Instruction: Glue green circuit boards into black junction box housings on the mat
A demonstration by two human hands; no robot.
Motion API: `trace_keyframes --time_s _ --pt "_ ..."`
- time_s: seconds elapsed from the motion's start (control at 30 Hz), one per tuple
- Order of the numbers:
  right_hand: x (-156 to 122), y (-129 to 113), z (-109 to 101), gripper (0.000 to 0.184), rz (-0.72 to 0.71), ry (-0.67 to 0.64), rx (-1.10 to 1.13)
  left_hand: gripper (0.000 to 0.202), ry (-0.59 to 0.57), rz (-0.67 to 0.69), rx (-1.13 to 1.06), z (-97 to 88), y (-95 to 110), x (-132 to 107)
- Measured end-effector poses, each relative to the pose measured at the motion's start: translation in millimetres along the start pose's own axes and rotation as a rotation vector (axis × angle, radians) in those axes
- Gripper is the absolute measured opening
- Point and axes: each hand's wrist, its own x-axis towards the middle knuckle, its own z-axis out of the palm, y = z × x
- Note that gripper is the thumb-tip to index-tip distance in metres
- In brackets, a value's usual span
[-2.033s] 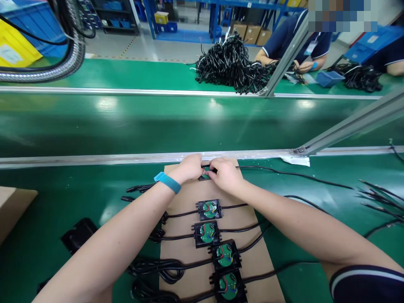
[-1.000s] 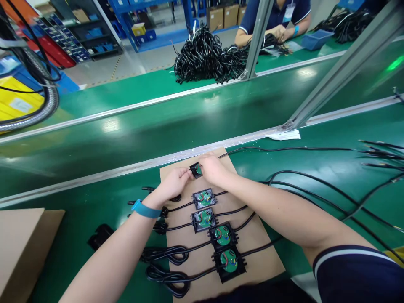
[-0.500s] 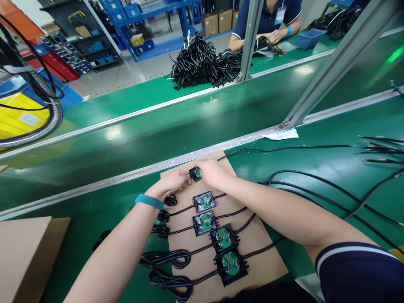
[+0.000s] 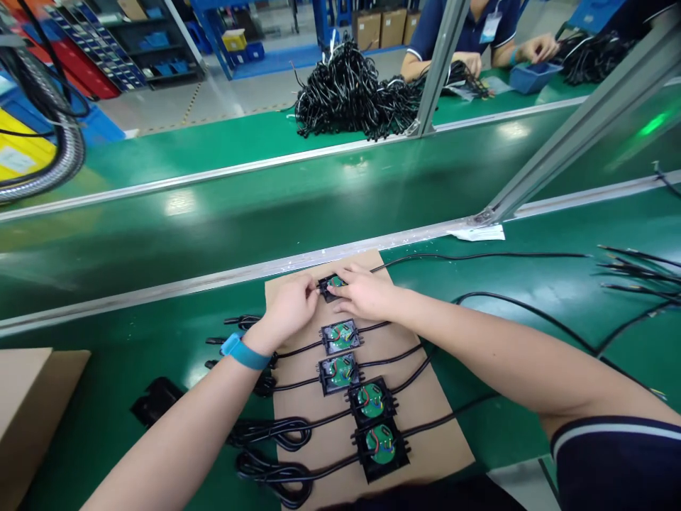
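At the far end of a cardboard sheet (image 4: 415,440) lies a small black plastic box (image 4: 325,292) with a green circuit board (image 4: 335,282) inside. My left hand (image 4: 291,306), closed in a pinch, grips the box's left end; whether its cable is also between the fingers is hidden. Over the right side spreads my right hand (image 4: 367,292), fingers apart, with fingertips touching the box and board. Nearer to me, several similar open boxes form a column, among them an upper box (image 4: 341,336) and the nearest box (image 4: 381,448). Black cables leave each on both sides.
Coiled cables (image 4: 274,472) lie left of the boxes, near a black part (image 4: 157,401) and a carton (image 4: 40,419). A metal post (image 4: 564,121) rises at right, near loose cable ends (image 4: 633,266). Across the bench, a co-worker (image 4: 468,42) sits by a cable heap (image 4: 356,92).
My right fingers have spread across the box and board. My left hand stays at the box's left end. The co-worker's one hand has moved to the blue bin. The view has shifted slightly.
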Motion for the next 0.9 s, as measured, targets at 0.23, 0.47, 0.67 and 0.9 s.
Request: trace_keyframes --time_s 0.23,0.47,0.67,0.9 --pt "-8.7 5.4 -13.7 0.05 0.022 -0.015 0.143 0.043 0.029 0.307 0.241 16.4 0.1 -21.6" --pt "-19.5 23.1 -12.8 0.04 -0.027 0.103 0.15 0.047 0.014 0.277 0.378 23.0 -2.2 -21.2" --pt "2.1 10.0 -1.6 0.023 0.06 0.171 0.112 0.043 -0.023 0.292 0.374 23.2 -4.6 -20.2" --pt "13.2 6.7 2.6 0.013 0.115 0.083 0.111 0.038 0.105 0.38 0.2 30.3 -14.6 -19.7"
